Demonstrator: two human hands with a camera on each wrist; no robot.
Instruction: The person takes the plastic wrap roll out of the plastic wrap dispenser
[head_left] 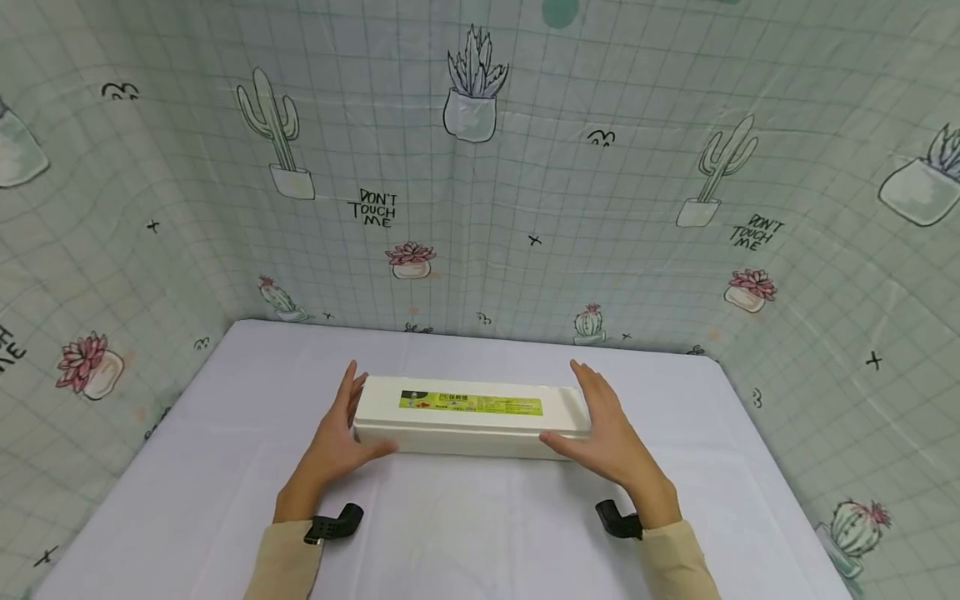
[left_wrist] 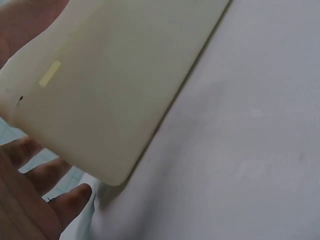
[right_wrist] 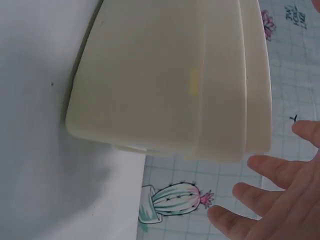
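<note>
A long white cling film box lies lengthwise across the table, a yellow-green label on its top. My left hand is at the left end, thumb along the front corner and fingers beyond the end. At the right end is my right hand, thumb over the front edge and fingers stretched upward. In the right wrist view, spread fingers show a gap from the box. In the left wrist view, fingers lie loosely beside the box's end.
A white cloth covers the table. Behind and at both sides hangs a pale green checked curtain printed with cacti and potted plants. Each wrist wears a black strap-on camera, one at the left wrist and another at the right wrist.
</note>
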